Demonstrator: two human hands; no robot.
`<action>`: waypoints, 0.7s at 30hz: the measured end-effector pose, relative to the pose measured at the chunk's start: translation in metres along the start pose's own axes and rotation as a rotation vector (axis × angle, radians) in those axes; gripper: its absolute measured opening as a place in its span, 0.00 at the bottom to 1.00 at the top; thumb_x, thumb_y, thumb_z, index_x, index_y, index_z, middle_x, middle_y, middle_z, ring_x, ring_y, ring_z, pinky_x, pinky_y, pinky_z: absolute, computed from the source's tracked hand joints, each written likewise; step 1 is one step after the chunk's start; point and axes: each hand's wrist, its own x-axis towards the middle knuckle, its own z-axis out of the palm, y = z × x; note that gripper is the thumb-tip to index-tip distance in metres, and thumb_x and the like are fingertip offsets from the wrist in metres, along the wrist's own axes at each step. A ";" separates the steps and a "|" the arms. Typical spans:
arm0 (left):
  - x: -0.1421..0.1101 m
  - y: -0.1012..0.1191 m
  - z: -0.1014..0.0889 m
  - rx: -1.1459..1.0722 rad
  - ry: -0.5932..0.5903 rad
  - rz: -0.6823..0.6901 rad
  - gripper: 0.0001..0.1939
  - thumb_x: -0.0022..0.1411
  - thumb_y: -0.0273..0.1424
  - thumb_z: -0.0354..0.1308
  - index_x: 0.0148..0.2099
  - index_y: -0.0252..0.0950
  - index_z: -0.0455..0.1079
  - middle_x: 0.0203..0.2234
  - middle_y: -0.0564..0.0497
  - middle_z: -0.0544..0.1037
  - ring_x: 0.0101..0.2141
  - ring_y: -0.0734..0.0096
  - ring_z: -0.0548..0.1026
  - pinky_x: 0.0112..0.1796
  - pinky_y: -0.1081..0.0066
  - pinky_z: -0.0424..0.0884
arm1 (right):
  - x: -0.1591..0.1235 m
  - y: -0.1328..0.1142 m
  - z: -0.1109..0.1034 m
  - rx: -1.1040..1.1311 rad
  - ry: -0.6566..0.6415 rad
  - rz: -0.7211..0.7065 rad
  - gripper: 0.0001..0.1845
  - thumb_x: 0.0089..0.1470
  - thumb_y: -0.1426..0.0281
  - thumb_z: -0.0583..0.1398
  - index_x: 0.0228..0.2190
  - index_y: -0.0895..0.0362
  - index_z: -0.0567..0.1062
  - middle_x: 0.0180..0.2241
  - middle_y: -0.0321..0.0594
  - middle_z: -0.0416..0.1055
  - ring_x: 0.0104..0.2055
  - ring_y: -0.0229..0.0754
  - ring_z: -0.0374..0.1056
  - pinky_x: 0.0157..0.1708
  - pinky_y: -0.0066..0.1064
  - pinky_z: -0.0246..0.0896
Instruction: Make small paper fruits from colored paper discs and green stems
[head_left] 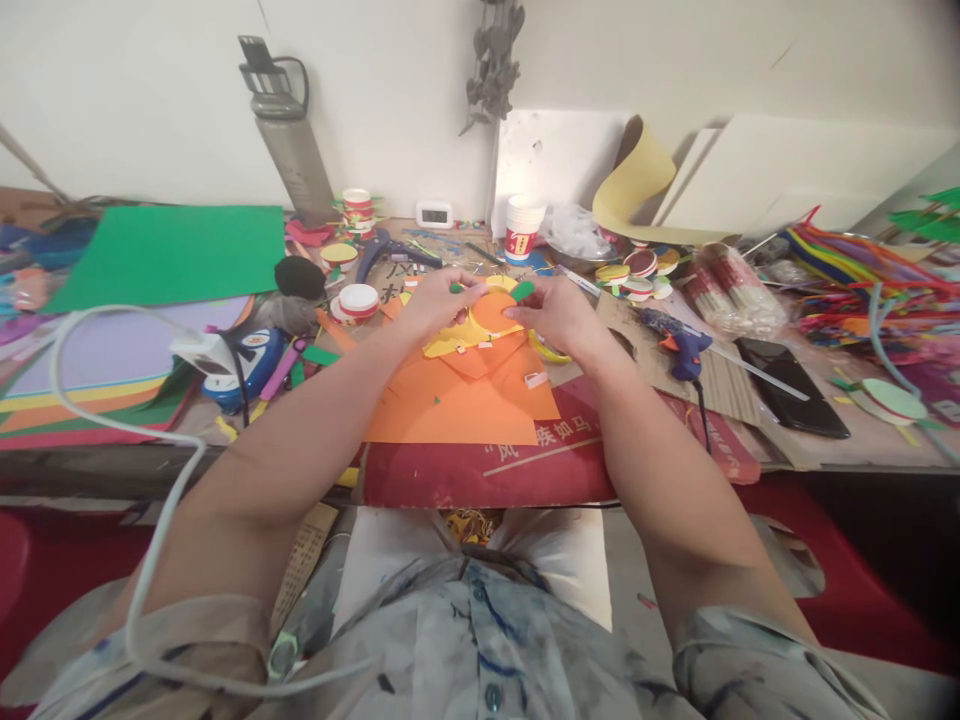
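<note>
Thumb and fingers of the right hand (556,318) and left hand (448,303) pinch nearly closed on the round orange paper piece (496,312), which lies between them, above orange paper sheets (457,395) near the table's front edge.

front middle: low pass over flat red board (480,478) and orange paper (450,400), between forearms (322,410)
table front left: white cable (169,510) loops across edge
back left: tall bottle (294,150)
back middle: cup (523,228)
right: glue gun (684,348), flat phone (791,388)
behind table (862,450): wall (390,90) blocks
</note>
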 end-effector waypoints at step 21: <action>0.000 -0.005 0.004 -0.186 -0.073 0.096 0.12 0.71 0.34 0.66 0.34 0.35 0.73 0.21 0.59 0.62 0.21 0.82 0.60 0.24 0.77 0.53 | -0.004 -0.005 0.006 -0.030 0.192 0.019 0.20 0.53 0.68 0.75 0.44 0.53 0.75 0.31 0.36 0.78 0.36 0.47 0.76 0.42 0.41 0.70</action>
